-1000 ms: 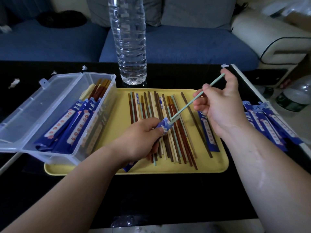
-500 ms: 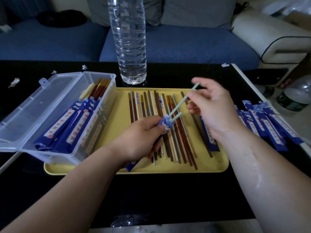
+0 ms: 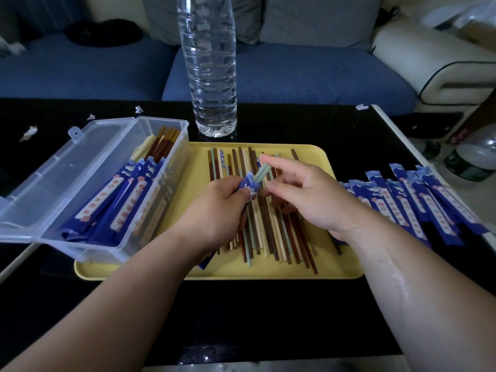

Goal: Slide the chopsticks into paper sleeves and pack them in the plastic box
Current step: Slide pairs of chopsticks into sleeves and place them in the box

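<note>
While the left hand [image 3: 214, 210] grips a blue paper sleeve [image 3: 249, 185] with two green chopsticks [image 3: 261, 171] protruding, the right hand [image 3: 308, 197] sits just beside them, fingers loose. The open plastic box [image 3: 80, 248] holds sleeved pairs [image 3: 120, 200]; the yellow tray [image 3: 335, 269] beneath holds loose chopsticks [image 3: 268, 237].

One yellow tray [image 3: 268, 275], one plastic box [image 3: 80, 247], one tabletop bottle [image 3: 212, 76].
</note>
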